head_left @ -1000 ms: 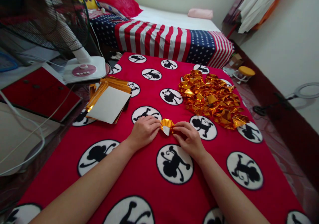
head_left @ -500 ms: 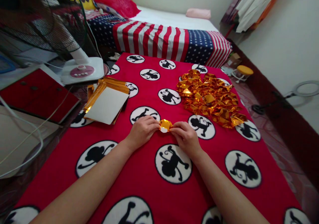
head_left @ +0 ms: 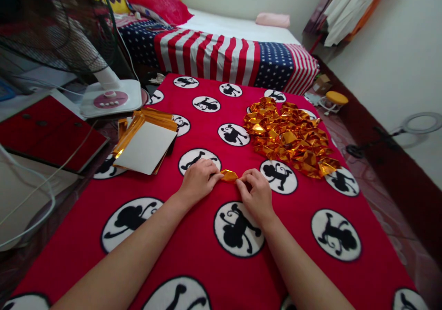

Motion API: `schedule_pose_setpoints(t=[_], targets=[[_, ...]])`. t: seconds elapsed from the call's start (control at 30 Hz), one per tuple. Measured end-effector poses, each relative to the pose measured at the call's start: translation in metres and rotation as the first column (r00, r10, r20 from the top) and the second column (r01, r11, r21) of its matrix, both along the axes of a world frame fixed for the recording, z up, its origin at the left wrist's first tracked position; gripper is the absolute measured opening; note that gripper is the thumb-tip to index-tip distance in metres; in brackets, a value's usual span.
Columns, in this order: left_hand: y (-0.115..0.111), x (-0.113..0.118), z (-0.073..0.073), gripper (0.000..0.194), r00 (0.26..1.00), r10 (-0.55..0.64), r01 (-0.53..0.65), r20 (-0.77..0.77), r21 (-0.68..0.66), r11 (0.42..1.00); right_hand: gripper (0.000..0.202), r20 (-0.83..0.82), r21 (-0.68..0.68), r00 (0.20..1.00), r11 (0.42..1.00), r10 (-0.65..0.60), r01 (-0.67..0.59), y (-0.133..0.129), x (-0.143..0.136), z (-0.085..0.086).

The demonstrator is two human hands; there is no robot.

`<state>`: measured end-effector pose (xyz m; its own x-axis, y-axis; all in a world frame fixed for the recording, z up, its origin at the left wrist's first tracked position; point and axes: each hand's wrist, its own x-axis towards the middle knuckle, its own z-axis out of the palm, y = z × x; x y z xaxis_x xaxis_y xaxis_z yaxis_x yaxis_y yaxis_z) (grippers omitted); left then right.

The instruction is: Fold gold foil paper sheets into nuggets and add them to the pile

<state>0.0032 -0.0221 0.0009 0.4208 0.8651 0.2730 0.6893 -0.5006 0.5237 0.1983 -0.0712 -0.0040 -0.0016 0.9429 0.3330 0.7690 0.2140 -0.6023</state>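
With fingertips closed, the left hand (head_left: 197,182) and right hand (head_left: 257,192) are pinching a small, folded gold-foil piece (head_left: 229,176), seemingly shaping it, next needing even pressure.

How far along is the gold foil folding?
Looks done: heap of folded gold foil pieces, right side. In hand: one small folded gold foil piece between left hand and right hand. Apparently left: stack of flat gold-and-white sheets, count unclear.
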Motion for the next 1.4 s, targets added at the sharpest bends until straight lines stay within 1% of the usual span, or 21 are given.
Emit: schedule_pose_setpoints(t=[0.23, 0.4, 0.63, 1.0, 1.23, 1.4], targets=[[0.002, 0.004, 0.001, 0.017, 0.998, 0.069, -0.069, -0.003, -0.023, 0.997, 0.020, 0.041, 0.009, 0.995, 0.995, -0.095, 0.095, 0.000, -0.005, -0.001], [0.001, 0.006, -0.002, 0.020, 0.998, 0.068, -0.068, -0.011, -0.008, 0.998, 0.020, 0.080, 0.013, 0.990, 0.993, -0.115, 0.114, 0.000, -0.007, -0.002], [-0.001, 0.011, 0.000, 0.021, 0.991, 0.130, -0.130, -0.010, 0.033, 0.991, 0.020, 0.112, 0.014, 0.983, 0.989, -0.146, 0.145, 0.001, -0.011, 0.000], [-0.002, 0.012, -0.002, 0.019, 0.989, 0.150, -0.150, 0.015, 0.015, 0.989, 0.019, 0.065, 0.015, 0.985, 0.988, -0.157, 0.157, -0.001, -0.009, -0.002], [-0.002, 0.013, -0.002, 0.019, 0.987, 0.161, -0.162, 0.020, 0.030, 0.986, 0.016, 0.120, 0.029, 0.980, 0.987, -0.161, 0.158, 0.001, -0.011, -0.002], [-0.002, 0.012, -0.003, 0.021, 0.984, 0.174, -0.174, 0.027, 0.012, 0.985, 0.016, 0.164, 0.012, 0.973, 0.987, -0.160, 0.160, 0.001, -0.011, -0.003]])
